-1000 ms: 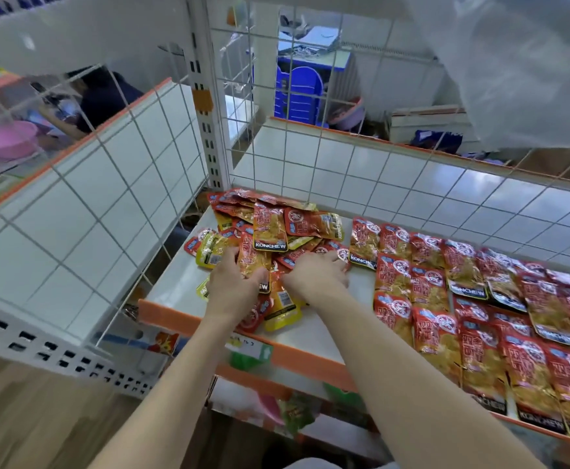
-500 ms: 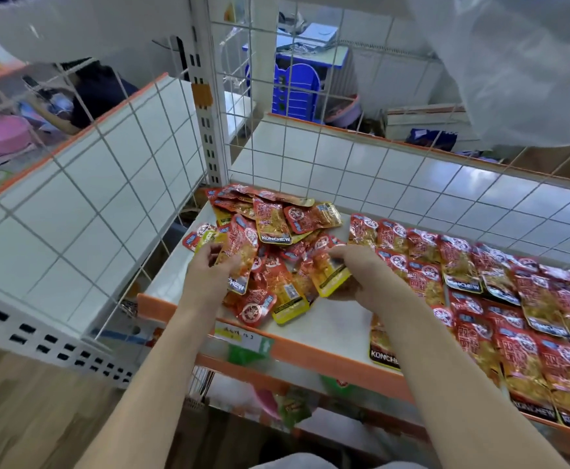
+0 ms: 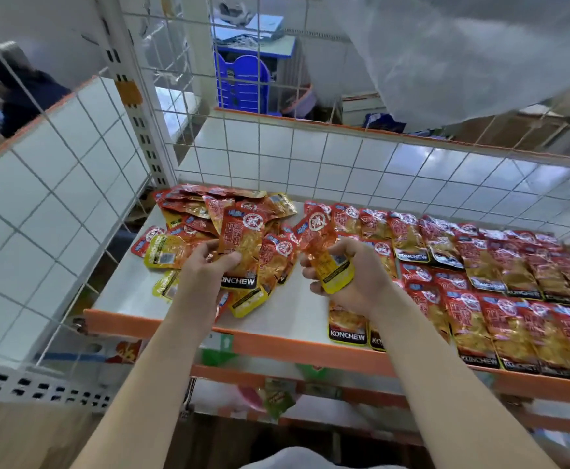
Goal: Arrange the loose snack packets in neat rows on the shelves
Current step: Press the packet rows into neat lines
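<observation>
A loose heap of red and yellow snack packets (image 3: 205, 218) lies at the left end of the white shelf (image 3: 134, 292). Neat rows of the same packets (image 3: 500, 282) cover the shelf's right part. My left hand (image 3: 205, 269) grips an upright packet (image 3: 241, 245) lifted from the heap, thumb across its lower front. My right hand (image 3: 354, 275) holds another packet (image 3: 324, 255), fingers curled round its yellow lower half, just left of the rows.
White wire grids (image 3: 310, 157) fence the shelf at the back and left, beside a slotted upright post (image 3: 131, 93). An orange front edge (image 3: 277, 346) carries a price tag. A lower shelf (image 3: 277, 397) holds green packets. A person sits far left.
Both hands have lifted off the heap, each raising a packet. My right hand has moved right, towards the neat rows. The camera has moved closer to the shelf.
</observation>
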A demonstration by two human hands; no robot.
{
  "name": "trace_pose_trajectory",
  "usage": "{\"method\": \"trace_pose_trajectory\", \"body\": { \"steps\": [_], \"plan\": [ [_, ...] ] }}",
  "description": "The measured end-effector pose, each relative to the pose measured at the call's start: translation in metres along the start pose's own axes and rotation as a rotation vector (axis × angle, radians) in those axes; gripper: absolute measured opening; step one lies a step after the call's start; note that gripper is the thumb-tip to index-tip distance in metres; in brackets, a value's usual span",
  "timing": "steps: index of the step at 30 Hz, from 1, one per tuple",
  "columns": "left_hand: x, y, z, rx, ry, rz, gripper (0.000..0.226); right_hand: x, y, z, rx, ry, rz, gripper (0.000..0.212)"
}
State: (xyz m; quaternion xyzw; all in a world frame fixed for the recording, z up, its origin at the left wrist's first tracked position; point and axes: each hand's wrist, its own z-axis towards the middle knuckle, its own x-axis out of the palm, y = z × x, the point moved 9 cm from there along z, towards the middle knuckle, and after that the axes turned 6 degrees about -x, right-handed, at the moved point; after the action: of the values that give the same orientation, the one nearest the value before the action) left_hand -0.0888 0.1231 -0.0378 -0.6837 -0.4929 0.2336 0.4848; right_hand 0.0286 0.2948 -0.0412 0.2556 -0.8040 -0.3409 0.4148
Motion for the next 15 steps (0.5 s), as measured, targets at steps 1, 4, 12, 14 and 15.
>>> {"method": "trace_pose_trajectory", "body": {
  "steps": [1,4,12,14,15],
  "plan": [
    [0.006,-0.001,0.000,0.004,0.007,0.011,0.022,-0.005,0.003,0.000,-0.028,-0.003,-0.021,0.048],
    [0.022,-0.002,-0.001,0.001,0.036,0.019,0.020,-0.016,0.007,-0.004,-0.061,-0.021,-0.044,0.050],
    [0.062,0.004,0.008,-0.007,0.108,0.060,0.035,-0.053,0.032,-0.016,-0.250,-0.196,-0.291,0.053],
    [0.074,0.007,0.010,0.006,0.129,0.078,0.035,-0.069,0.041,-0.021,-0.270,-0.291,-0.335,0.044],
    [0.080,0.008,0.011,0.009,0.136,0.087,0.030,-0.075,0.045,-0.025,-0.281,-0.324,-0.347,0.039]
  ]
}}
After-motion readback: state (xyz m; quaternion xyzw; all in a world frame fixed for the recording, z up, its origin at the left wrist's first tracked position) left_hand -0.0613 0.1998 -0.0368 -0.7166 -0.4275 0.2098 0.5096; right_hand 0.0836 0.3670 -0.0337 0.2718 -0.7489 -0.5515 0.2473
